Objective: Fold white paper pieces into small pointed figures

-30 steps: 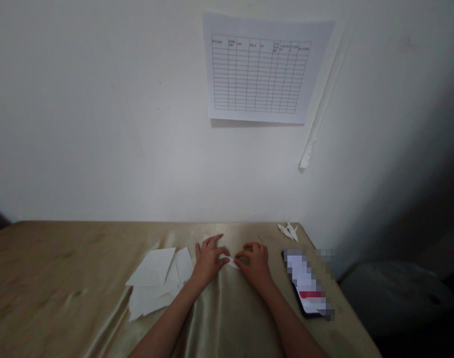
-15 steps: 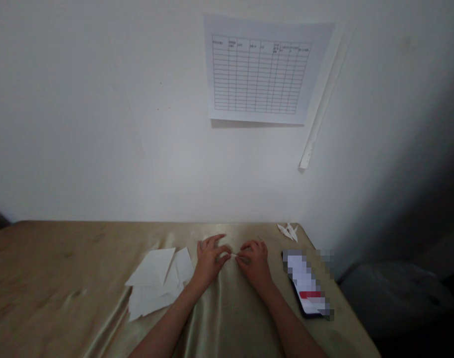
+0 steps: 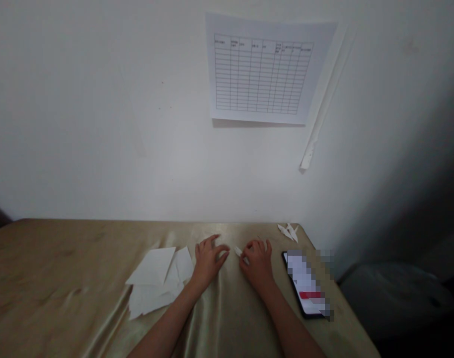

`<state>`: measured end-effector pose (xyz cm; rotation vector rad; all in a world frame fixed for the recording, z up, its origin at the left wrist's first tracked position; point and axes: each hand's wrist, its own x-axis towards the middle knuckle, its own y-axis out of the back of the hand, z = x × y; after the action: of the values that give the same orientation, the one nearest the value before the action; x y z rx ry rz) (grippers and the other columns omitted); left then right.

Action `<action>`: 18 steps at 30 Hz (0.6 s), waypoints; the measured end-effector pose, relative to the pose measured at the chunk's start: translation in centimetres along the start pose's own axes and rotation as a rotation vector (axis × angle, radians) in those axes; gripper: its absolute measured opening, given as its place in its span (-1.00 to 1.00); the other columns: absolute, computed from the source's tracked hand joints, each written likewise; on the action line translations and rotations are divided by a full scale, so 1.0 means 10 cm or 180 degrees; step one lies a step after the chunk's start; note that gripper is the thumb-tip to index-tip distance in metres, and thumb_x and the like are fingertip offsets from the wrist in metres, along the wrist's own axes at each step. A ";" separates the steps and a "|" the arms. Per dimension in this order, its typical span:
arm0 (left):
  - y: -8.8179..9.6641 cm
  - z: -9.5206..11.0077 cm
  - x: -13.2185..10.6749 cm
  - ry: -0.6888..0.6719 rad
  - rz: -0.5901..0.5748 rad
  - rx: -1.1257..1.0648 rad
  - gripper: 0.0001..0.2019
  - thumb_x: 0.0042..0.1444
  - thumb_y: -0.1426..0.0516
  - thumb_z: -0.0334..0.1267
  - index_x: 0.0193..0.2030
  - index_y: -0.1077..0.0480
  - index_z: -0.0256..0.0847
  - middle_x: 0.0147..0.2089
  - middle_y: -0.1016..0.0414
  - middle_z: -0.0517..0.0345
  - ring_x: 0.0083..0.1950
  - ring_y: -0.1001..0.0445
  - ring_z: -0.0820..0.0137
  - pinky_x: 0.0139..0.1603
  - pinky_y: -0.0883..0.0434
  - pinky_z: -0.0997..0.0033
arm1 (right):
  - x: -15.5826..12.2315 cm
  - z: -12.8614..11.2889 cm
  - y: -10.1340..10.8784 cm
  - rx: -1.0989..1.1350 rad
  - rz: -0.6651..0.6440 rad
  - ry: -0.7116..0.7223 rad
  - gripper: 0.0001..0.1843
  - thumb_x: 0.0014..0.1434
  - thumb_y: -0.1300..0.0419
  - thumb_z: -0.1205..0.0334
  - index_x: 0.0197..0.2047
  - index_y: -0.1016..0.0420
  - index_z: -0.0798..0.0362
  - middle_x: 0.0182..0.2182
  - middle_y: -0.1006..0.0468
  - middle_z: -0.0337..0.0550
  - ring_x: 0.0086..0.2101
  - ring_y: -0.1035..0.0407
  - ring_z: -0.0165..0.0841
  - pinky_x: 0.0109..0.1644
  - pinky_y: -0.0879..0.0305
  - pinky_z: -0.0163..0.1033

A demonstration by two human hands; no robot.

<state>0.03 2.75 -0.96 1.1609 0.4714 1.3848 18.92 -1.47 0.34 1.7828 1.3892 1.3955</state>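
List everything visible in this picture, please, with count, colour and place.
gridded form: one, white, on the wall.
strip: one, white, slanted beside the form.
tablecloth: one, shiny beige, under all items.
paper sheets: several, white, left of the left hand.
folded paper shapes: few, white, far right corner.
phone: one, black, right of the right hand.
folded paper piece: one, white, between both hands.
left hand: one, flat on the tablecloth.
right hand: one, pinching the piece.
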 end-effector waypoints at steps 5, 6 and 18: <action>0.01 0.04 -0.02 0.0010 -0.0103 0.0060 -0.82 0.21 -0.22 -0.19 -0.11 -0.63 0.13 0.37 -0.26 0.07 0.35 -0.21 0.04 0.35 -0.08 -0.29 | 0.00 -0.02 -0.02 0.0265 -0.0171 -0.0020 -0.89 0.24 -0.21 0.19 -0.29 -0.58 -0.07 -0.15 -0.57 -0.19 0.02 -0.32 -0.25 0.43 0.41 0.20; 0.00 0.04 -0.02 -0.0007 -0.0119 0.0071 -0.82 0.20 -0.23 -0.19 -0.10 -0.63 0.13 0.38 -0.25 0.08 0.35 -0.21 0.03 0.35 -0.08 -0.30 | 0.00 -0.02 -0.03 0.0305 -0.0192 0.0000 -0.87 0.25 -0.20 0.18 -0.29 -0.58 -0.07 -0.16 -0.58 -0.21 0.02 -0.33 -0.25 0.43 0.44 0.21; 0.01 0.09 -0.03 -0.0064 -0.0152 0.0040 -0.86 0.19 -0.26 -0.15 -0.14 -0.64 0.17 0.40 -0.27 0.11 0.37 -0.23 0.04 0.39 0.03 -0.39 | 0.00 0.00 -0.14 0.0511 -0.0393 0.0142 -0.85 0.26 -0.22 0.19 -0.24 -0.65 -0.16 -0.21 -0.62 -0.23 0.06 -0.32 -0.24 0.41 0.54 0.28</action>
<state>0.67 2.11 -0.58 1.1657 0.4910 1.3297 18.35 -0.98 -0.78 1.7394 1.6467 1.2986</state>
